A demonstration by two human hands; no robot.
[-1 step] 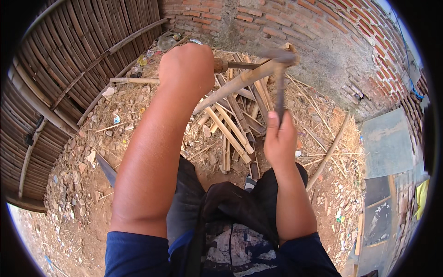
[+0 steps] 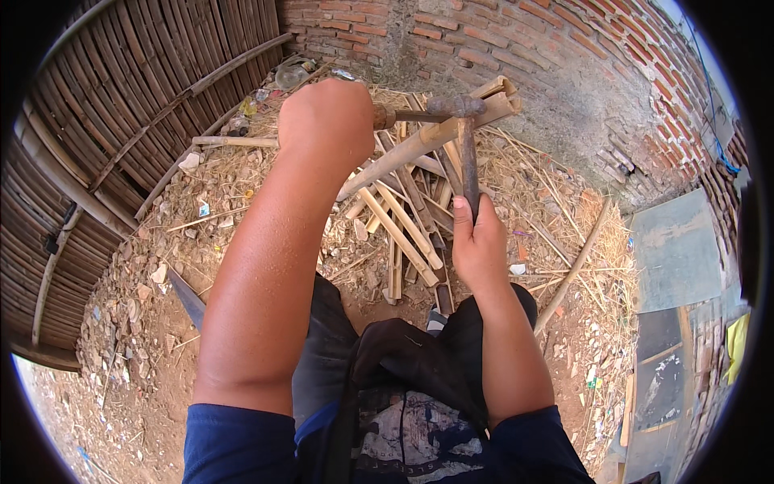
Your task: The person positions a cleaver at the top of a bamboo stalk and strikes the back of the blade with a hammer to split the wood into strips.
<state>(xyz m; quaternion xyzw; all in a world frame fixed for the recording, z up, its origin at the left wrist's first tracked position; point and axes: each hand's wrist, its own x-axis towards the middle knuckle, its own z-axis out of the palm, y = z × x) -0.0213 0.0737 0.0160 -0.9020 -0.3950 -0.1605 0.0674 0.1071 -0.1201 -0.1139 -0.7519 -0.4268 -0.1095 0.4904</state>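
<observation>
My left hand [image 2: 326,121] is closed around the wooden handle of a machete-like knife [image 2: 417,116]. Its dark blade reaches right, to the far part of a slanting bamboo pole [image 2: 403,156]. The pole's far end is split open. In my right hand [image 2: 481,246], fingers wrapped, is a hammer [image 2: 467,157] with a dark handle. The hammer head lies over the blade near the pole; whether the two touch I cannot tell. Below the pole, split bamboo strips [image 2: 407,230] lie in a loose pile.
A brick wall [image 2: 484,48] stands at the back, and a bamboo-slat wall [image 2: 153,89] on the left. Stones and straw litter the ground. A pointed metal blade [image 2: 185,297] lies beside my left forearm. Grey panels [image 2: 677,250] lean at the right.
My right hand has swung the hammer left, bringing its head from a blur at the pole's split end onto the blade area. The left hand and knife stay nearly still.
</observation>
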